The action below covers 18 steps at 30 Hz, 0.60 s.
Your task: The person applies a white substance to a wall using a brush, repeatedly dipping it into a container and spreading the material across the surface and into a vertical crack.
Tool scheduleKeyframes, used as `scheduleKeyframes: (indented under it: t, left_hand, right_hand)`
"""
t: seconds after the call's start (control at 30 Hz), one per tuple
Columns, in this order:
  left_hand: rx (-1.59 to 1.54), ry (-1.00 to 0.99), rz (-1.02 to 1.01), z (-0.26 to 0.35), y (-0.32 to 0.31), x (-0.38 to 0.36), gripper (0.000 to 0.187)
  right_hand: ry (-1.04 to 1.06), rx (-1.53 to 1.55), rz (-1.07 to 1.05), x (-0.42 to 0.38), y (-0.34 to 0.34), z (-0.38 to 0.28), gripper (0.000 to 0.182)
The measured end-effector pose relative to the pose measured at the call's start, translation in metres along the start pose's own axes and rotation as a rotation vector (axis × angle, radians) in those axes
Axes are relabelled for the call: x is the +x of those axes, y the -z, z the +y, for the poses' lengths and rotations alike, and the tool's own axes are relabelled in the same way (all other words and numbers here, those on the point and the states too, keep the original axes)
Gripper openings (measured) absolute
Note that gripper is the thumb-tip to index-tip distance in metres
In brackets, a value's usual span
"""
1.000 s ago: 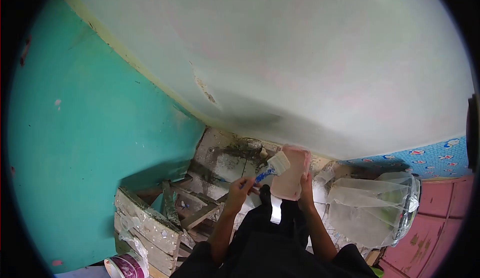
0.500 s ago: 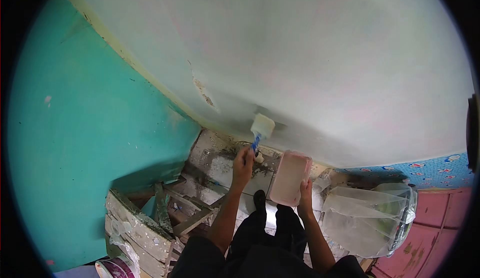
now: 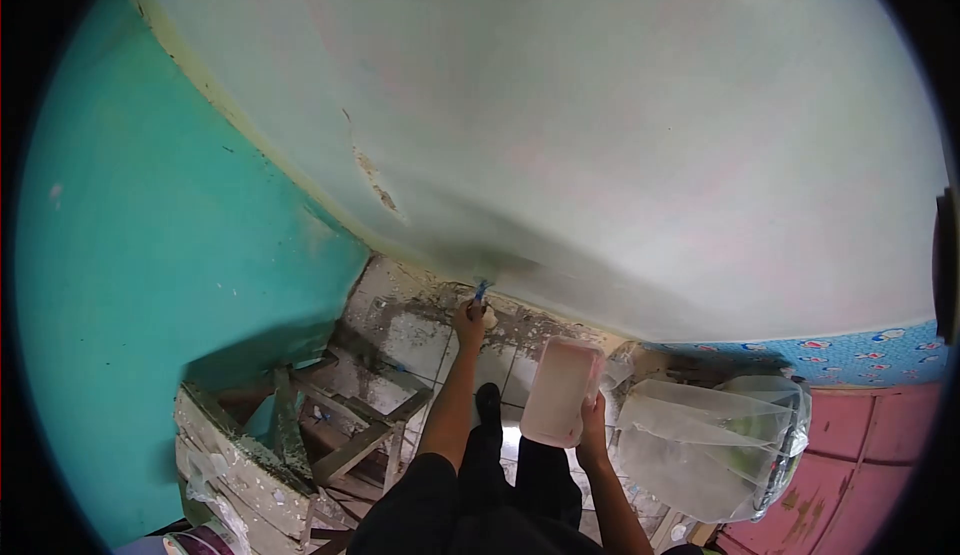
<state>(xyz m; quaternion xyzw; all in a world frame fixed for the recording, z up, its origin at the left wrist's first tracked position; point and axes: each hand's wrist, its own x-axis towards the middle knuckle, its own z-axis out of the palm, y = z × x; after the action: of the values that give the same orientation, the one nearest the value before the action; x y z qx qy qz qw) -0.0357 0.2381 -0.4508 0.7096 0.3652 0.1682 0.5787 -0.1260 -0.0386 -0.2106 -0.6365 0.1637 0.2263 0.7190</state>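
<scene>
My left hand (image 3: pixel 467 321) is closed around the blue handle of a wide paintbrush (image 3: pixel 482 289), low against the white wall (image 3: pixel 600 175). The brush head is hard to make out against the wall, near its bottom edge. A small pale lump (image 3: pixel 489 318) shows just beside this hand. My right hand (image 3: pixel 593 422) grips the right side of a pinkish, rectangular plastic tub (image 3: pixel 556 395). The tub is held over my legs and is tilted a little; a pale, cloudy surface shows inside it.
A broken wooden frame (image 3: pixel 250 465) stands at left by the turquoise wall (image 3: pixel 120 285). Plastic sheeting covers a bundle (image 3: pixel 700 445) at right, near pink panels (image 3: pixel 840 465). Debris lies on the tiled floor (image 3: pixel 415 340). A chipped patch (image 3: pixel 377 180) marks the white wall.
My left hand has moved the brush down the wall, from above the bottom edge to near it. The whole view has shifted, and the tub appears further left and lower.
</scene>
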Motion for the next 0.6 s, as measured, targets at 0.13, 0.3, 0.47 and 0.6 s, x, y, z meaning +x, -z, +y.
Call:
scheduleKeyframes:
  t: [0.13, 0.3, 0.47, 0.6]
  left_hand:
    - [0.102, 0.040, -0.028, -0.082, -0.017, 0.017, 0.030]
    - [-0.058, 0.090, -0.016, 0.087, 0.008, -0.002, 0.034]
    - [-0.228, -0.013, 0.008, 0.238, 0.054, -0.032, 0.030]
    - [-0.451, -0.120, -0.034, 0.350, 0.093, -0.073, 0.023]
  right_hand:
    - [0.047, -0.009, 0.001, -0.004, 0.005, -0.008, 0.064]
    - [0.072, 0.025, 0.026, 0.001, 0.013, -0.001, 0.064]
    - [0.071, 0.023, -0.013, 0.004, 0.004, -0.008, 0.065]
    - [0.100, 0.049, -0.032, 0.005, -0.002, -0.006, 0.063]
